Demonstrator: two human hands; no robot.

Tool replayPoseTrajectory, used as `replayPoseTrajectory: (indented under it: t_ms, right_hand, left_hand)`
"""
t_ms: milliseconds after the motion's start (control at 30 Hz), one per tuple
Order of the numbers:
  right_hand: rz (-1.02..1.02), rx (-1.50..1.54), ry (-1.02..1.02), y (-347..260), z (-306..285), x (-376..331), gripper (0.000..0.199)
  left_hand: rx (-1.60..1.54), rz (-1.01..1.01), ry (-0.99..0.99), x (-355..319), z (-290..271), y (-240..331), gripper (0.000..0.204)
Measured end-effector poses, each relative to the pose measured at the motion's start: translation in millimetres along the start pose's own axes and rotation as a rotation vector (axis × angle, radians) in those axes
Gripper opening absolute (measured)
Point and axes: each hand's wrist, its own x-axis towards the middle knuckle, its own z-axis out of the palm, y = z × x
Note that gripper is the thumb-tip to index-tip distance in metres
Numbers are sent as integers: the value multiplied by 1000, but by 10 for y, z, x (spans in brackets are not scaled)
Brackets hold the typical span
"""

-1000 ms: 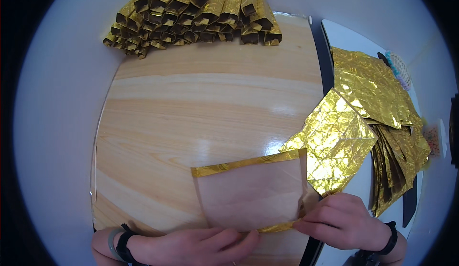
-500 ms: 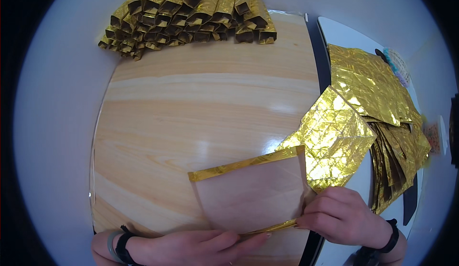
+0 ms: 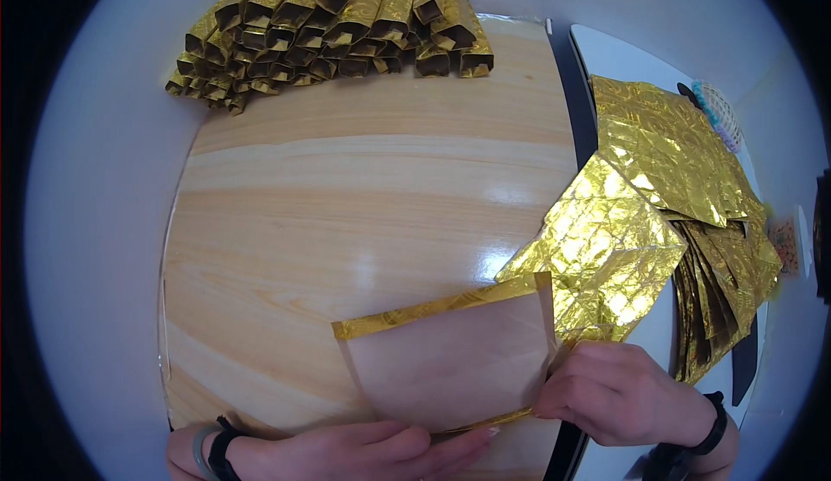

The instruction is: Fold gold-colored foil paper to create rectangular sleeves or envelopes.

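A sheet of gold foil paper (image 3: 450, 360) lies plain pinkish side up at the near edge of the table, with a gold strip folded over along its far edge. Another narrow gold fold runs along its near edge. My left hand (image 3: 372, 451) rests along that near fold, fingers stretched out and touching it. At the sheet's lower right corner, my right hand (image 3: 610, 394) is closed, thumb and fingers pinching the fold. Part of that corner is hidden beneath the right hand.
Several folded gold paper tubes (image 3: 346, 22) are piled at the far left of the wooden table (image 3: 372, 187). One loose gold sheet (image 3: 606, 247) lies right of the work, beside a fanned stack of gold sheets (image 3: 675, 152) on a white surface. A small tub (image 3: 788, 243) stands far right.
The sheet's far left corner has shifted slightly left and nearer. Both hands stay at the near fold, with the left fingertips slightly further right along it.
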Motion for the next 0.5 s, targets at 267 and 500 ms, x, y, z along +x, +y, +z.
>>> replayPoseTrajectory:
  t_ms: [267, 500]
  right_hand:
    - [106, -52, 19, -123, -6, 39, 17]
    - [154, -106, 52, -140, -5, 47, 20]
  left_hand:
    - [8, 8, -32, 3, -7, -10, 45]
    - [28, -33, -13, -24, 83, 49, 48]
